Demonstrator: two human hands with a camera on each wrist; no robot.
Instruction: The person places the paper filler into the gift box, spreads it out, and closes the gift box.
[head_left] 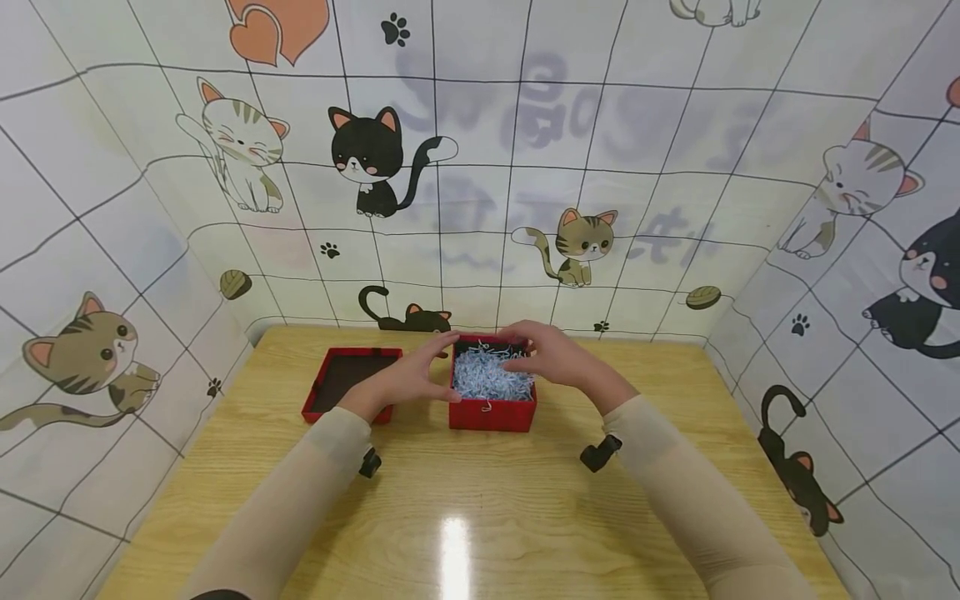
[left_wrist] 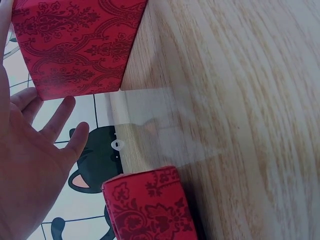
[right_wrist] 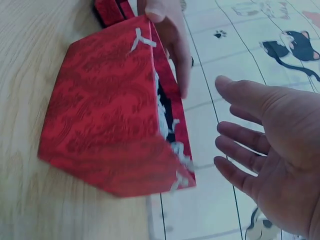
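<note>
The red box point(head_left: 491, 416) stands open on the far part of the bench, near its middle. Pale blue shredded paper point(head_left: 489, 375) nearly fills it, a few strands hanging over the rim and one on the near wall. The left hand point(head_left: 405, 375) spans the box's left side, its grip wide, thumb by the near corner and fingertips by the far one. The right hand point(head_left: 558, 357) hangs over the right far edge, grip also wide and holding nothing; the right wrist view shows it apart from the box. The step in hand seems to be steadying or placing the box; a next move would call for even contact on both sides, without spilling shreds. To the left, the shallow red lid point(head_left: 351, 379) lies dark inside upward on the bench point(head_left: 525, 517).
</note>
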